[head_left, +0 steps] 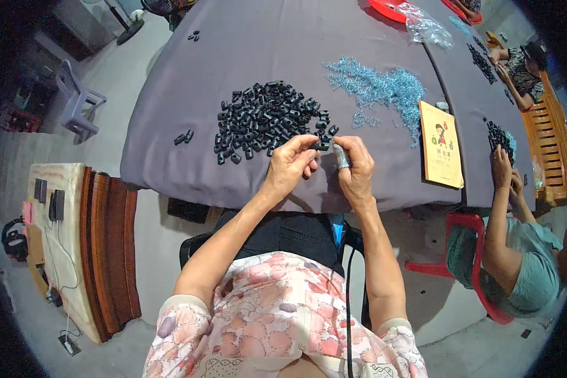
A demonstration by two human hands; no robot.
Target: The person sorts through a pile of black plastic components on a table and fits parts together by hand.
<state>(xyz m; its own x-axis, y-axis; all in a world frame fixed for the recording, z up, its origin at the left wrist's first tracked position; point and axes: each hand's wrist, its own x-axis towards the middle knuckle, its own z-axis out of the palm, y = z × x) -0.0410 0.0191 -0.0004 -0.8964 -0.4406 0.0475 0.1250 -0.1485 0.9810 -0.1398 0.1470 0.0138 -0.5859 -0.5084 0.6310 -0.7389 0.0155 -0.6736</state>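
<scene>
My left hand (291, 165) is closed in a pinch on a small black plastic piece (322, 146) at the near edge of the pile. Close beside it, my right hand (357, 165) is also closed, its fingertips almost at the same piece. A silvery wrap (341, 156) covers one of its digits. Whether the right fingers hold anything small is hidden. Just beyond both hands lies a large heap of similar black pieces (268, 116). Farther right spreads a heap of tiny, shiny bluish metal-looking parts (381, 88).
A yellow booklet (441, 145) lies right of the bluish heap on the grey cloth-covered table (189, 94). A red basin (389, 9) and clear plastic bag (426, 26) are at the far right. Two people (528, 258) work along the right side. A marble-topped cabinet (63, 220) stands left.
</scene>
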